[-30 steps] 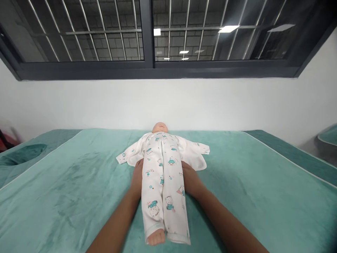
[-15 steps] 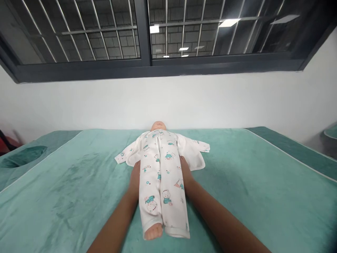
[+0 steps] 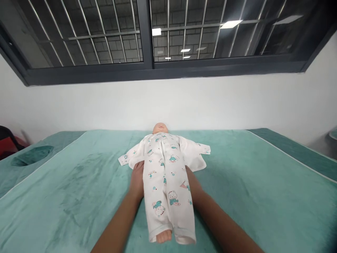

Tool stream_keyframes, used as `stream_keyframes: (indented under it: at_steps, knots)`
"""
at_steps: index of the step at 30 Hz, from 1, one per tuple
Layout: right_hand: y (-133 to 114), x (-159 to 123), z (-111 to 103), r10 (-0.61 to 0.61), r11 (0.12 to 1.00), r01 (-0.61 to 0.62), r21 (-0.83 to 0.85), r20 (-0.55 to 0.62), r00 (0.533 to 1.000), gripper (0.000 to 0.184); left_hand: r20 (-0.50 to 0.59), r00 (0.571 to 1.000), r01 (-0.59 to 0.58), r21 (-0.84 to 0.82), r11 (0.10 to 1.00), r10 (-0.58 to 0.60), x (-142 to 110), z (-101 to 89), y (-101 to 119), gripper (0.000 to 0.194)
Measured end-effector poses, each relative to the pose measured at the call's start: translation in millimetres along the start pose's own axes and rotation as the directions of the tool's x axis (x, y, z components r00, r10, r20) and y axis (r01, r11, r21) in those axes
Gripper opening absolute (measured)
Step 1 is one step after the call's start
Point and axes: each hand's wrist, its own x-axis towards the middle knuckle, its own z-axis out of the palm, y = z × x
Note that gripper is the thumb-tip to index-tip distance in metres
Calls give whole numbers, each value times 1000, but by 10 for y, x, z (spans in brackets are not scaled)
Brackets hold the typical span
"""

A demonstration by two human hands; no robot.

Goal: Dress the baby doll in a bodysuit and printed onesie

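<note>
A baby doll [image 3: 160, 128] lies on its back, head against the wall. It has on a white long-sleeved top [image 3: 193, 154], spread open at the sides, and white trousers [image 3: 168, 189] printed with small teal and pink figures. One doll foot [image 3: 163, 236] pokes out of the left cuff; the other cuff shows no foot. My left hand [image 3: 137, 179] grips the trousers' left edge near hip height, its fingers partly visible by the top's hem. Along the opposite edge, my right hand [image 3: 193, 182] is closed on the trousers, with its fingers mostly hidden behind the cloth.
Beneath the doll is a green padded bed [image 3: 79, 182], with an oval hollow [image 3: 33, 155] at the left. A white wall [image 3: 105, 105] and a dark-framed window [image 3: 147, 72] with bars rise behind. A red and black object [image 3: 7, 144] stands at far left.
The trouser legs have swung slightly to the right, and less of the doll's foot shows. More of my left fingers is visible beside the trousers. The whole view has shifted a little.
</note>
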Motion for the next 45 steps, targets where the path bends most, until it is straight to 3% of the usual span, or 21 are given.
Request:
stream_keyframes:
  at_steps: [3,5,10,15,17,19,22,25,28,31,34,35,37,39,41,43,45]
  knots:
    - [89,-4,-128,-110,958,100,-270,-24,994,27,37,958,-287,166,944,285,-69,-65,-14,27]
    - [173,-25,-202,-169,926,150,-345,-25,985,27,67,925,-379,253,890,374,-118,-96,-11,28]
    - [279,-214,-312,-304,869,271,-414,-16,952,26,103,908,-419,284,863,407,-251,-155,33,34]
    - [330,-441,-406,-358,880,343,-329,16,934,38,178,918,-379,123,917,355,-330,-299,-96,37]
    - [438,-427,-487,-263,936,237,-259,-70,962,40,139,957,-267,91,959,253,-296,-389,-227,39]
    - [599,-324,-585,-70,975,20,-220,-222,973,36,-5,1000,-29,137,990,30,-215,-461,-355,39]
    - [842,-56,-702,216,920,-302,-252,-318,923,30,-166,942,331,304,893,-292,-48,-482,-461,41]
    - [946,229,-737,407,835,-467,-292,-244,880,31,-157,914,402,484,777,-374,83,-433,-465,44]
    - [864,462,-752,488,851,-496,-172,-88,869,30,-124,933,351,522,777,-338,119,-402,-440,35]
    - [621,663,-812,439,890,-441,115,49,897,25,-125,941,338,427,839,-316,93,-416,-409,33]
    - [250,843,-853,331,770,-328,547,98,939,28,-148,909,415,243,877,-389,60,-455,-354,32]
    - [112,886,-842,292,736,-288,612,96,952,29,-148,898,436,184,881,-414,50,-473,-332,31]
    - [-153,918,-780,195,798,-235,556,131,972,27,-146,884,456,59,888,-444,31,-510,-293,27]
    - [-367,871,-681,52,929,-129,348,224,973,17,-144,881,441,-100,892,-452,23,-540,-265,26]
    - [-500,770,-583,-59,993,27,116,278,959,12,-110,887,401,-296,867,-448,47,-549,-229,28]
    - [-549,674,-511,-99,994,108,-22,256,962,16,-46,889,374,-502,780,-455,120,-535,-143,29]
    - [-535,648,-473,-81,995,92,-42,200,976,23,22,887,358,-664,657,-462,239,-509,40,27]
